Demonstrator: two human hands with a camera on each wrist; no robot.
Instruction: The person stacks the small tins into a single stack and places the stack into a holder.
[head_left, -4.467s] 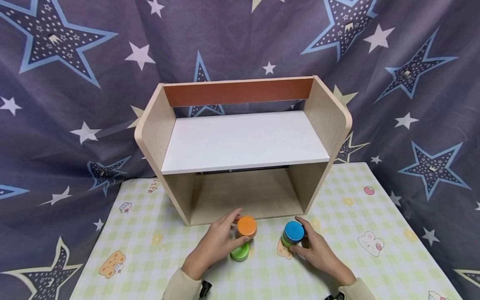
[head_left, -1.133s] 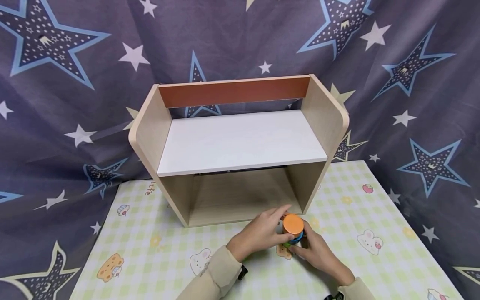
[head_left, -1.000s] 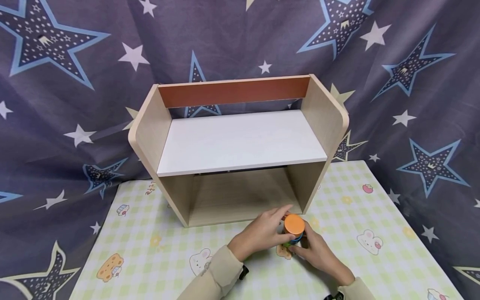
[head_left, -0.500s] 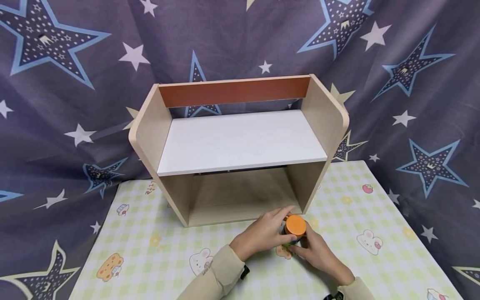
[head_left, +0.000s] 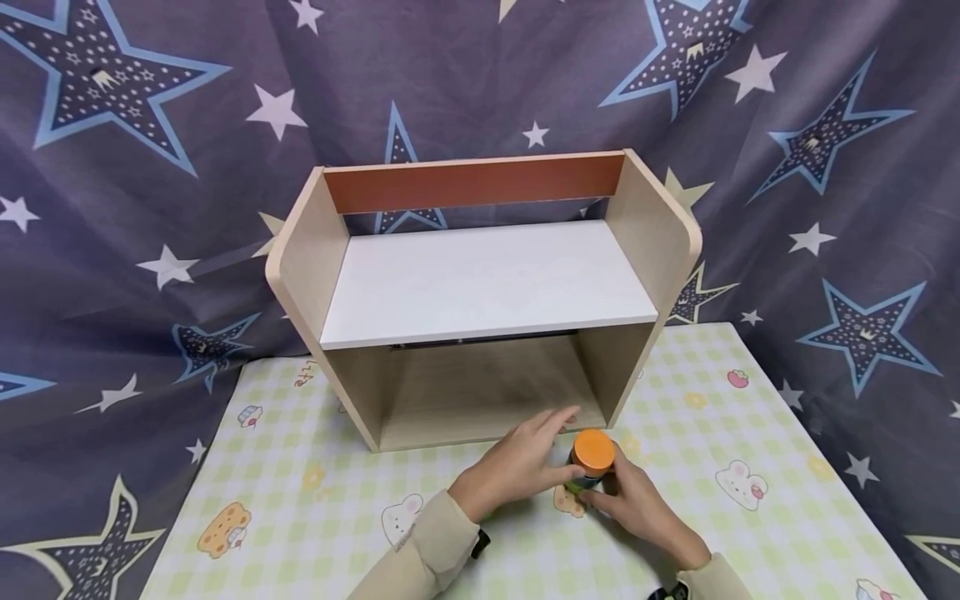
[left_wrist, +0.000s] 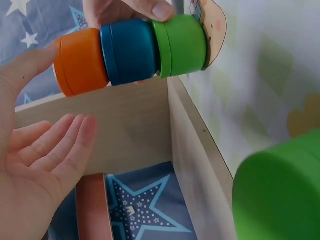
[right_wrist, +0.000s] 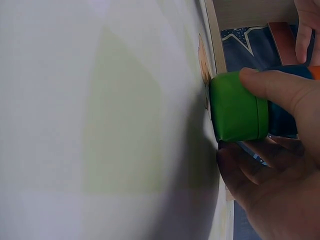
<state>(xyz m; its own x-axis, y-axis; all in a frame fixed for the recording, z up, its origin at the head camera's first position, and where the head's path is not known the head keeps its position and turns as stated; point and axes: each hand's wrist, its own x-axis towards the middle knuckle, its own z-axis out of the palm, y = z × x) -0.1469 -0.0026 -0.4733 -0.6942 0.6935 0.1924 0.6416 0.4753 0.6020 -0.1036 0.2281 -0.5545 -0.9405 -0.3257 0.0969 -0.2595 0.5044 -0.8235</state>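
Observation:
Three small round jars stand stacked on the cloth: a green jar (right_wrist: 235, 107) at the bottom, a blue jar (left_wrist: 131, 50) in the middle and an orange jar (head_left: 593, 452) on top. My right hand (head_left: 633, 504) grips the green jar at the base, thumb on one side and fingers on the other. Beside the stack, my left hand (head_left: 517, 467) is spread, its fingers (left_wrist: 62, 142) off the orange jar. Its thumb is at the orange jar's edge; whether it touches I cannot tell. A second green jar (left_wrist: 280, 192) shows large in the left wrist view, mostly hidden in the head view.
A wooden shelf unit (head_left: 487, 279) with a white middle board and a brown back rail stands just behind the hands. The table has a green checked cloth (head_left: 300, 517). A dark star-patterned curtain (head_left: 480, 75) hangs behind.
The left hand carried the orange jar rightward from above the other green jar onto the blue one. Its fingers have now come off it. The right hand has stayed at the stack.

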